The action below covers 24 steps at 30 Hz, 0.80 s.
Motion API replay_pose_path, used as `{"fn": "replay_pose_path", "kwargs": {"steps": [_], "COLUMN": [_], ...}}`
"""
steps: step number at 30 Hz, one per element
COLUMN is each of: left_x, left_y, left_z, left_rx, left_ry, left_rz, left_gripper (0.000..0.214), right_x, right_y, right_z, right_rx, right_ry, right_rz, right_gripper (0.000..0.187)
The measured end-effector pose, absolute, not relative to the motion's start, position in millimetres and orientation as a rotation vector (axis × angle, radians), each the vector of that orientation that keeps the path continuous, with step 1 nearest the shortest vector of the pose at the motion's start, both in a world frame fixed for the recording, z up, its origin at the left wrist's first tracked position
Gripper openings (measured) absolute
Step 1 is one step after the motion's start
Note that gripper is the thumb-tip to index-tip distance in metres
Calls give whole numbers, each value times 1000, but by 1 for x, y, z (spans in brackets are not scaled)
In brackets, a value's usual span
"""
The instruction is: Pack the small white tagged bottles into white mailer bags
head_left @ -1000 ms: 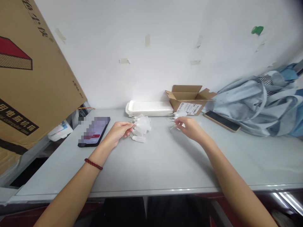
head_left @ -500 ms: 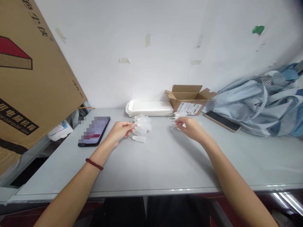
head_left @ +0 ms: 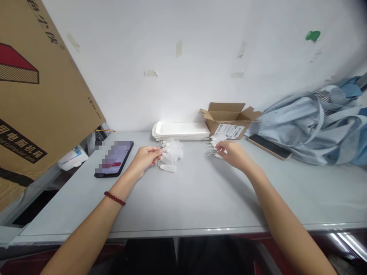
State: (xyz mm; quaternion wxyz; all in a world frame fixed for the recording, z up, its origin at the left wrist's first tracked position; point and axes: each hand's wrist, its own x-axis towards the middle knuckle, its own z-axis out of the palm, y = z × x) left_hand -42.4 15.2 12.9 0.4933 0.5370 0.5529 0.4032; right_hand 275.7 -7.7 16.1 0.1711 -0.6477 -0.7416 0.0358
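Note:
Near the middle of the table lies a pile of small translucent white tags [head_left: 172, 152] with loops at their left ends. My left hand [head_left: 146, 158] is closed in a pinch at the looped end of one tag in this pile. To the right, my right hand [head_left: 233, 152] reaches over a second group of similar white tags [head_left: 215, 140], whose loops and strings point left. Its thumb and forefinger are bent together at the nearest tag, which the fingers partly cover. A lone tag [head_left: 168, 168] lies at the front of the left pile.
Behind the tags are a stack of white flat pieces [head_left: 183, 130] and an open cardboard box [head_left: 225, 120]. One phone [head_left: 120, 156] lies left, another phone [head_left: 269, 146] right, beside light blue fabric [head_left: 312, 126]. A large carton [head_left: 43, 95] leans at the left.
My right hand has shifted slightly to the right and up over the right group. My left hand stays almost where it was, and both groups of tags look the same.

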Motion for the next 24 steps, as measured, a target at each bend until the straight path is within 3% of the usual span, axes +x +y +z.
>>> {"fn": "replay_pose_path", "kwargs": {"steps": [24], "left_x": [-44], "left_y": [18], "left_z": [11], "left_rx": [1286], "left_ry": [1396], "left_rz": [1064], "left_gripper": [21], "right_x": [277], "right_y": [-5], "right_z": [7], "right_rx": [-2011], "right_ry": [-2170], "right_rz": [82], "right_gripper": [19]}}
